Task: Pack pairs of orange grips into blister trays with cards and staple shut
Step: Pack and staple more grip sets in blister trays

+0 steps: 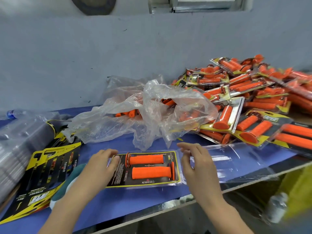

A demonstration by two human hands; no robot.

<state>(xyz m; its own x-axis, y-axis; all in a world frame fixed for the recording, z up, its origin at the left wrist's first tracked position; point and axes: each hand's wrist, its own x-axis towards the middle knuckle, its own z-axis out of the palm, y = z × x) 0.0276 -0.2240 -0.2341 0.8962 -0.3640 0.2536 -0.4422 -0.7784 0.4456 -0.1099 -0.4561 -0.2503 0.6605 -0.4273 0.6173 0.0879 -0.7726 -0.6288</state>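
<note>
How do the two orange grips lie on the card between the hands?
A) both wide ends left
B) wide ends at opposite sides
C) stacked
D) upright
B: the upper grip has its wide end at the left, the lower grip at the right, side by side on the card.

Crumpled clear plastic bag (148, 119), blue-capped bottle (11, 114) lying far left, blue table cover (135, 200), grey wall (101, 56)
</note>
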